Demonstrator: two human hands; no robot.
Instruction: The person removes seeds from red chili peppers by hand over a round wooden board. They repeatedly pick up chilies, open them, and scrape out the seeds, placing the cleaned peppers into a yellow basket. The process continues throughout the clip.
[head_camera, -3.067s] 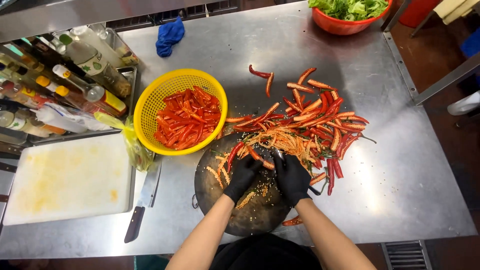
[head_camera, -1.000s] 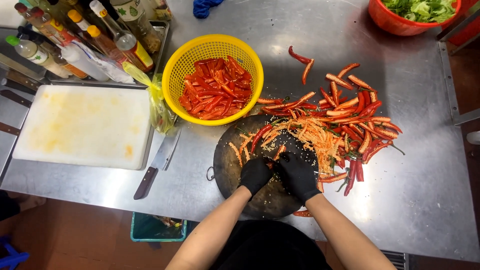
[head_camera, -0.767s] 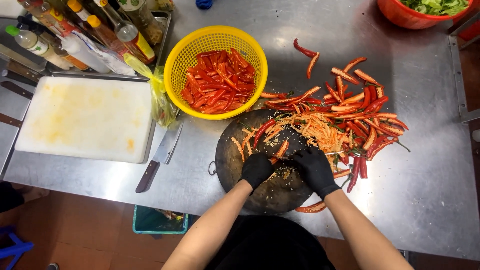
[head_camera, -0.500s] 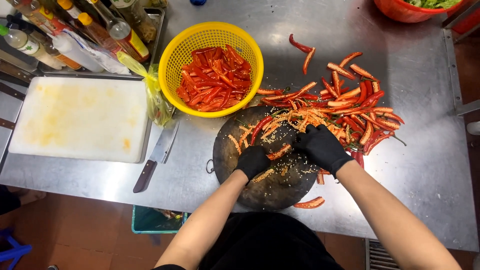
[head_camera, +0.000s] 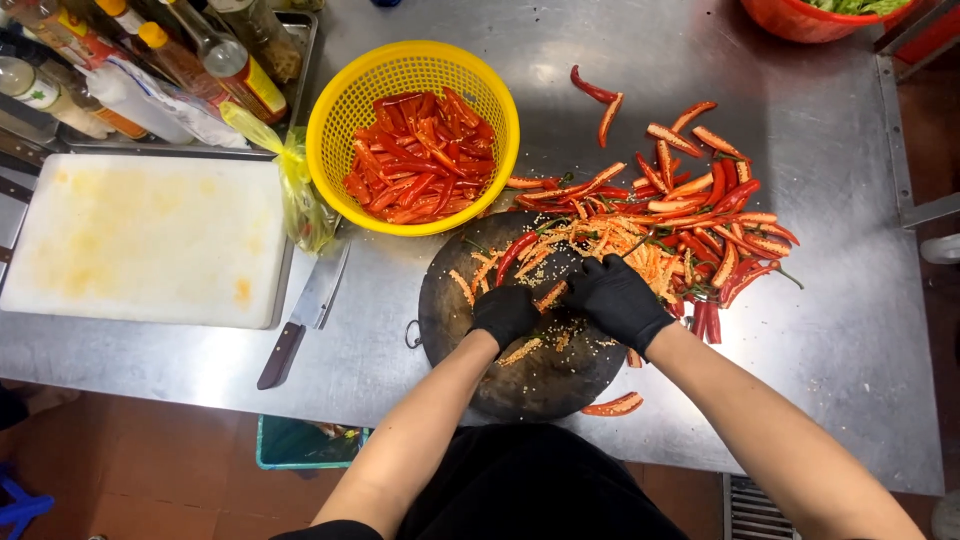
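Both my hands wear black gloves and work over a round dark chopping board. My left hand pinches one end of a split red chili lying on the board. Beside it, my right hand is closed, and what looks like a thin dark blade tip pokes out towards the seed pile. Orange seeds and pith lie scattered across the board's far side. Whole and split red chilies are heaped on the steel table just right of my hands.
A yellow basket of cleaned chili halves stands behind the board. To the left are a white cutting board, a cleaver, a yellow bag and bottles. A red bowl sits far right. One chili half lies near the table edge.
My right hand reached to the chili pile and came back to the board beside my left hand, which now holds a chili. The view shifted slightly.
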